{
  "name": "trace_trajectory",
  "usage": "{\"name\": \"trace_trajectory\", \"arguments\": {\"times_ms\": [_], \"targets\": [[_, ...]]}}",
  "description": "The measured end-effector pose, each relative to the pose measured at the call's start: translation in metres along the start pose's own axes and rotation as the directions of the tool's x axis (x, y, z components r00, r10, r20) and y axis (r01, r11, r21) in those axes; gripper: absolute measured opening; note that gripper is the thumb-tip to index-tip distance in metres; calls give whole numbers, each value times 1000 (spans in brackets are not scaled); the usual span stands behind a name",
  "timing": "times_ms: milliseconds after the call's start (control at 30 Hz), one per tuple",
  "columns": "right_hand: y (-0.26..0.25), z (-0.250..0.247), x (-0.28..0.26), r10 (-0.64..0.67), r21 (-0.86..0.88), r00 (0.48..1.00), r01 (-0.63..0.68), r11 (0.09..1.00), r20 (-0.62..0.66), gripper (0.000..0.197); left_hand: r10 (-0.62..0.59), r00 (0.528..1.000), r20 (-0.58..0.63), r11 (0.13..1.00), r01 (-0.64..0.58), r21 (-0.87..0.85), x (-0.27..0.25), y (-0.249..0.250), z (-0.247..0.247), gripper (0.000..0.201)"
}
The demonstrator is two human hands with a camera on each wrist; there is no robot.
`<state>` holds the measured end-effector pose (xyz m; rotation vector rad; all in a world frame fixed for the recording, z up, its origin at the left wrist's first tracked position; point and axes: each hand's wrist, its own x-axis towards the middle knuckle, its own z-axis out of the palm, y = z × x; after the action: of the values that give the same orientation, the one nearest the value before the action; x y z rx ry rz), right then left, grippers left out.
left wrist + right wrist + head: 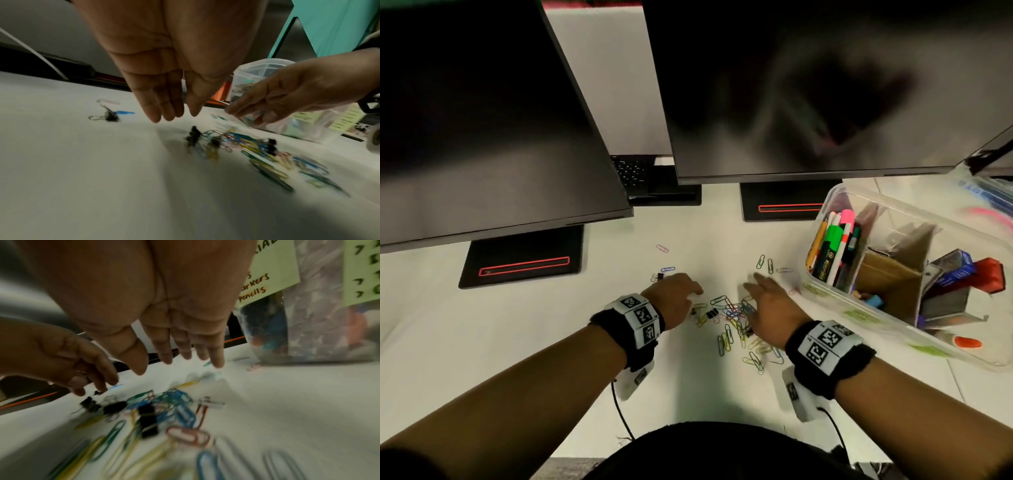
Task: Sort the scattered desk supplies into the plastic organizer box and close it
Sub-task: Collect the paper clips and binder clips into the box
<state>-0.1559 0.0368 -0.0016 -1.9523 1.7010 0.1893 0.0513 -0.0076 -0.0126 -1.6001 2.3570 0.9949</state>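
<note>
A heap of coloured paper clips mixed with small black binder clips lies on the white desk between my hands. My left hand hovers over the heap's left edge, fingers straight and holding nothing. To the right, my right hand is stretched flat just above the heap, empty too. The clear plastic organizer box stands open at the right with markers and other supplies inside.
Two dark monitors on black bases stand along the back of the desk. A lone binder clip and several stray paper clips lie beyond the heap. Green labels are stuck on the box wall.
</note>
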Motion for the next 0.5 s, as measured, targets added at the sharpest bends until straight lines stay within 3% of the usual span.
{"name": "trace_trajectory", "arguments": {"times_ms": [100,200,367,500], "targets": [[0,-8,21,248,-144,968,-241,960,29,70,-95,993,-72,995,96,22,10,-17,-18,43],[-5,-9,30,380,-73,924,-377,923,41,69,-210,976,-67,977,211,18,19,-30,-31,59],[-16,-2,31,144,117,979,-161,980,146,64,-334,942,-39,942,335,8,26,-26,-32,76],[-11,-5,39,146,256,989,-135,957,-24,58,-344,938,-49,937,346,45,33,-14,-28,71]]}}
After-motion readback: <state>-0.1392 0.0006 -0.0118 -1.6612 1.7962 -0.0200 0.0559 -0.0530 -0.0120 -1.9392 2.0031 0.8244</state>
